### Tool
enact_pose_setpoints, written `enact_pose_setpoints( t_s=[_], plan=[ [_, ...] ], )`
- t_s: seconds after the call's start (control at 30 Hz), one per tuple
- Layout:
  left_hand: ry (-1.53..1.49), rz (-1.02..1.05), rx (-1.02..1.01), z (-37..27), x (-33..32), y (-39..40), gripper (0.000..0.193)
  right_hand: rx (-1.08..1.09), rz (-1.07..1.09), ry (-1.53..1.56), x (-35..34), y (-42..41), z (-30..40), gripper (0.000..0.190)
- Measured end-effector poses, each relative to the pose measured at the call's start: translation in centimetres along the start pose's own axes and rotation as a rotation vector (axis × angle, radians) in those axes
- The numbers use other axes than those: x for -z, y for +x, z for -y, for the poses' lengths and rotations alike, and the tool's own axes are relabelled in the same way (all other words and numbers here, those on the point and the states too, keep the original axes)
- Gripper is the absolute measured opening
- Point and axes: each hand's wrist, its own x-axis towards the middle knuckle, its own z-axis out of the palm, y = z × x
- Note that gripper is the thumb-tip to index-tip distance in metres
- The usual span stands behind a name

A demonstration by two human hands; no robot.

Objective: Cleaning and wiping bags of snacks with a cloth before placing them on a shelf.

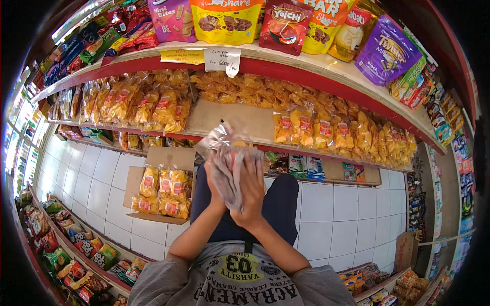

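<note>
Over my lap, a crumpled greyish-pink cloth (229,176) is pressed between my two hands. My left hand (215,187) lies along the cloth's left side, and my right hand (249,191) covers its right side with the fingers pointing at the shelf. Clear plastic packaging (224,137) sticks out beyond my fingertips, with a bit of yellow showing inside. Most of that packet is hidden by the cloth and my hands. Ahead is a wooden shelf board (229,111), with clear bags of yellow chips (160,109) at left and more chip bags (323,130) at right.
An open cardboard box (134,183) holding several chip bags (174,185) stands on the white tiled floor (317,206) to my left. The red-edged upper shelf (268,67) carries snack pouches (386,49). Low snack racks (92,256) curve behind me on the left.
</note>
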Motion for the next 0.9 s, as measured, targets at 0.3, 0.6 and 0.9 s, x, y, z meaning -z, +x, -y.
enact_pose_setpoints(
  t_s=[0.3, 0.6, 0.9],
  plan=[
    [-1.023, -0.301, 0.183, -8.9, 1.6, 5.2, 0.045, -0.815, -0.353, 0.535, -1.6, -11.5, -6.5, 0.040],
    [-0.820, -0.210, 0.228, -10.1, -0.2, 4.1, 0.047, 0.020, 0.047, -0.116, 0.8, -0.3, 1.5, 0.046],
    [-0.960, -0.298, 0.375, -9.1, 0.7, 5.0, 0.048, 0.280, 0.371, -0.203, 2.8, -6.9, -4.7, 0.049]
  ],
)
